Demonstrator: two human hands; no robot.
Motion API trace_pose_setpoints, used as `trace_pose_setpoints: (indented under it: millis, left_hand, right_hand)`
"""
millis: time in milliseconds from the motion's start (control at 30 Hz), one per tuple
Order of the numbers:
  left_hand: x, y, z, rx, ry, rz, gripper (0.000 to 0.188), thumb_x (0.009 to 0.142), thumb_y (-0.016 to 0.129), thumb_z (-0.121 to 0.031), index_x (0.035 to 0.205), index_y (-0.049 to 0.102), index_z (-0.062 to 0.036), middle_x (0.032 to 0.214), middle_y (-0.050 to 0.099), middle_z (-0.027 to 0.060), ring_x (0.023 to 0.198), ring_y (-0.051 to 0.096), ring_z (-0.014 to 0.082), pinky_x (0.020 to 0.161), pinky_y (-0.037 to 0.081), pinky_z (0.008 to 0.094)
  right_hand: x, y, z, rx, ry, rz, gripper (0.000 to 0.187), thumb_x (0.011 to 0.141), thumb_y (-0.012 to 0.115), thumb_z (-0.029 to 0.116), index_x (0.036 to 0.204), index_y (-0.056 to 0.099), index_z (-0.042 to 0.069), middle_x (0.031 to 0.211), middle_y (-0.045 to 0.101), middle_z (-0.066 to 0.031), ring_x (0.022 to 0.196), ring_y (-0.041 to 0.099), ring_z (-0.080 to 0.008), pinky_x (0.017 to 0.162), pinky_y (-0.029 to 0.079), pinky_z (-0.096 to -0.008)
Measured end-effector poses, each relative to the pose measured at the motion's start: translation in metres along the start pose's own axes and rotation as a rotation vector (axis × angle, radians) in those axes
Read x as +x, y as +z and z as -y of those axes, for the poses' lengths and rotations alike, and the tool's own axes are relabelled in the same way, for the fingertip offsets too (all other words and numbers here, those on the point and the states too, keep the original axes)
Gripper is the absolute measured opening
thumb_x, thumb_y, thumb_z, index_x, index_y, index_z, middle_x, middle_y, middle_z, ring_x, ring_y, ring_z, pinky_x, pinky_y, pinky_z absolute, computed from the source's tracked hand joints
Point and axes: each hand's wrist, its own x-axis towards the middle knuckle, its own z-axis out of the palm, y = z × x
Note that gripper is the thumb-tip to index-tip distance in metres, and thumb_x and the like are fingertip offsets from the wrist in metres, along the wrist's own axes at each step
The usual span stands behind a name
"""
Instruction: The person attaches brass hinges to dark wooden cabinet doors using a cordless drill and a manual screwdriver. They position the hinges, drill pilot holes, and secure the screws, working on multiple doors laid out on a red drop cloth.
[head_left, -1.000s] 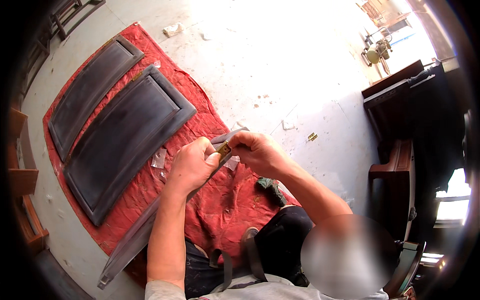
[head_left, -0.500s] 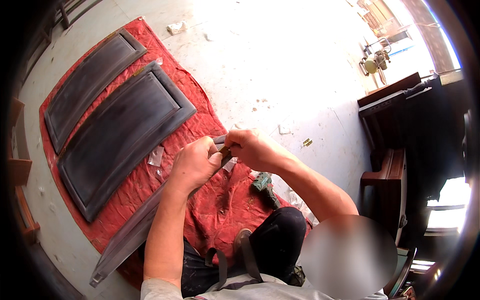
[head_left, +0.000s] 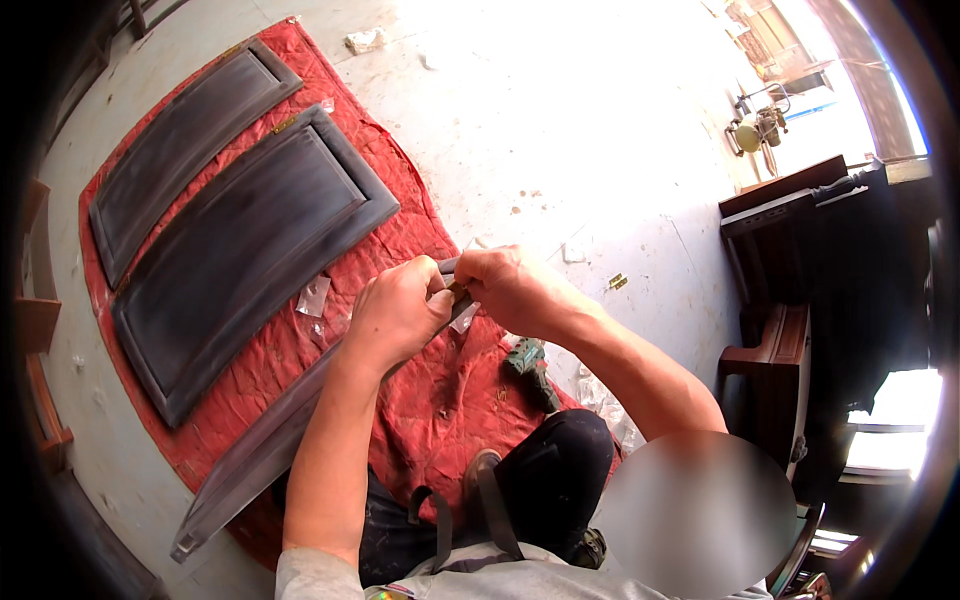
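A dark grey door panel (head_left: pixel 262 440) stands on its narrow edge, slanting from the lower left up to both hands. At its upper end, a small brass hinge (head_left: pixel 457 290) sits on the edge. My left hand (head_left: pixel 400 308) is closed, pinching at the hinge with thumb and forefinger. My right hand (head_left: pixel 508 288) is closed on the hinge from the other side, its fingers curled down and partly hiding it. Below the hands, a green and black cordless drill (head_left: pixel 528 364) lies on the red cloth (head_left: pixel 430 430).
Two more dark door panels, a nearer one (head_left: pixel 250 260) and a farther one (head_left: pixel 190 150), lie on the cloth at the left. Small plastic bags (head_left: pixel 313 297) are scattered about. A loose brass hinge (head_left: pixel 618 282) rests on the pale floor. Dark wooden furniture (head_left: pixel 780 350) stands at the right.
Both hands stay at the hinge, with only a slight shift of the fingers. The whole view has tilted a little; the upright panel has barely moved.
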Motion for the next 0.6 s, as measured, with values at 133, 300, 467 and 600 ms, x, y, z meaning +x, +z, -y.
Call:
trace_pose_setpoints:
  millis: [133, 300, 467, 600]
  left_hand:
    - [-0.0001, -0.0007, 0.003, -0.012, 0.008, 0.015, 0.025, 0.09, 0.07, -0.026, 0.097, 0.067, -0.0027, 0.092, 0.073, 0.0241, 0.093, 0.071, 0.0457, 0.082, 0.055, 0.0556]
    - [-0.0003, 0.0013, 0.0005, -0.023, 0.01, -0.028, 0.025, 0.088, 0.075, -0.023, 0.092, 0.066, 0.0004, 0.088, 0.072, 0.0246, 0.087, 0.071, 0.0434, 0.076, 0.055, 0.051]
    - [0.0007, 0.0034, 0.0048, -0.017, 0.021, -0.037, 0.027, 0.089, 0.075, -0.025, 0.091, 0.066, 0.0004, 0.087, 0.071, 0.0246, 0.086, 0.071, 0.0433, 0.076, 0.055, 0.0511]
    - [0.0011, 0.0038, 0.0062, -0.03, 0.033, -0.047, 0.029, 0.089, 0.076, -0.027, 0.091, 0.066, -0.0001, 0.087, 0.072, 0.0238, 0.086, 0.071, 0.043, 0.076, 0.055, 0.0509]
  right_hand:
    - [0.001, 0.0011, 0.0018, -0.064, -0.051, 0.006, 0.006, 0.089, 0.061, 0.002, 0.089, 0.067, 0.003, 0.083, 0.072, -0.0209, 0.08, 0.073, -0.0422, 0.07, 0.057, -0.0501]
    - [0.0008, -0.0003, 0.0047, -0.107, -0.003, 0.036, 0.009, 0.096, 0.064, 0.005, 0.099, 0.071, 0.001, 0.088, 0.072, -0.0193, 0.082, 0.072, -0.0381, 0.072, 0.056, -0.0449]
    - [0.0017, 0.0031, 0.0046, -0.155, 0.049, 0.034, 0.009, 0.094, 0.061, 0.009, 0.095, 0.067, 0.003, 0.089, 0.073, -0.0202, 0.086, 0.072, -0.0413, 0.073, 0.057, -0.0498]
    - [-0.0027, 0.0088, 0.0022, -0.232, 0.009, 0.0, 0.007, 0.092, 0.059, 0.009, 0.094, 0.062, 0.003, 0.09, 0.072, -0.0207, 0.085, 0.072, -0.0436, 0.073, 0.056, -0.0539]
